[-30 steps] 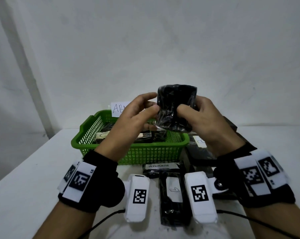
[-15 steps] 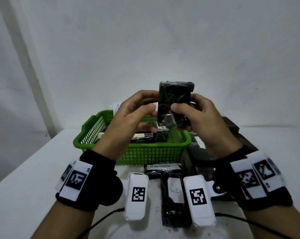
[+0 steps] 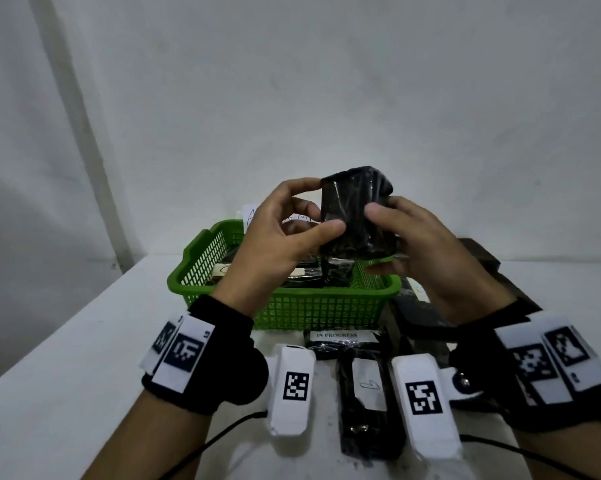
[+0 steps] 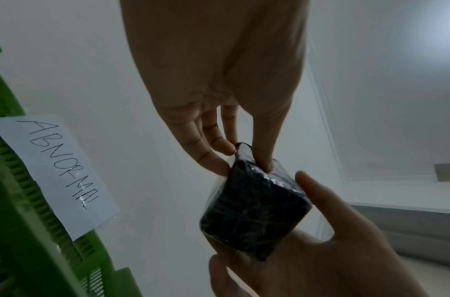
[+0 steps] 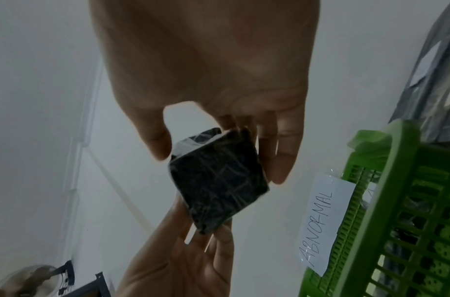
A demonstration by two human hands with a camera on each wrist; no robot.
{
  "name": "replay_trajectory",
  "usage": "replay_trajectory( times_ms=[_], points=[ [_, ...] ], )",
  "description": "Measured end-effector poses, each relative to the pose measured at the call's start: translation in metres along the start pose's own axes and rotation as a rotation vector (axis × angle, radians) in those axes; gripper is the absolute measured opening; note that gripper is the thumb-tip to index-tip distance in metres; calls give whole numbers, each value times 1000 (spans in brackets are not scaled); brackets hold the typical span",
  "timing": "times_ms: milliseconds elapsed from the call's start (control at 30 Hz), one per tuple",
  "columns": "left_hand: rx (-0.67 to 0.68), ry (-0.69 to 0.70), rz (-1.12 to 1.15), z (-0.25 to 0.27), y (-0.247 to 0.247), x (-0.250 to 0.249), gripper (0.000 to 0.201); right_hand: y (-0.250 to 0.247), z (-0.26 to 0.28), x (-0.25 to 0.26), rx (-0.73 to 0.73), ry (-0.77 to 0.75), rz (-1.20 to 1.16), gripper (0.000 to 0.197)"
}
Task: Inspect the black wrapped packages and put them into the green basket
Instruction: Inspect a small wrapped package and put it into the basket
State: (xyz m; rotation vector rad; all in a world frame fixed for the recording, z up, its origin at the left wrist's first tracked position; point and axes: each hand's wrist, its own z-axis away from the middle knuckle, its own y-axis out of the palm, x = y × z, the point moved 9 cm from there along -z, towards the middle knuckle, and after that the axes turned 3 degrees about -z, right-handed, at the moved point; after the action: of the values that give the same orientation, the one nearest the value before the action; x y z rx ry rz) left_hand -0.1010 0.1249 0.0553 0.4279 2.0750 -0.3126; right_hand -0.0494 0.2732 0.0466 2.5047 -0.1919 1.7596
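Both hands hold one black wrapped package upright in the air above the green basket. My left hand pinches its left edge between thumb and fingers. My right hand grips its right side, thumb on the front face. In the left wrist view the package shows its clear film wrap, pinched at the top corner. The right wrist view shows the package between both hands. Several black packages lie inside the basket.
A paper label reading ABNORMAL is fixed to the basket's far rim. More black packages lie on the white table: one with an IN PROGRESS label, one lengthwise, others at right. Wall close behind.
The package has been turned in the hands and raised slightly; the left fingers have shifted to pinch its left edge. The right thumb now presses its front face.
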Motion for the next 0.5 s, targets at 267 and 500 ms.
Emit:
replay_trajectory(
  times_ms=[267,500],
  points=[
    [98,64,-74,3,12,-15,38,-7,2,11,-134,-98,-16,26],
    [59,-71,-44,2,7,3,43,-7,-2,-6,-59,60,-39,35]
  ],
)
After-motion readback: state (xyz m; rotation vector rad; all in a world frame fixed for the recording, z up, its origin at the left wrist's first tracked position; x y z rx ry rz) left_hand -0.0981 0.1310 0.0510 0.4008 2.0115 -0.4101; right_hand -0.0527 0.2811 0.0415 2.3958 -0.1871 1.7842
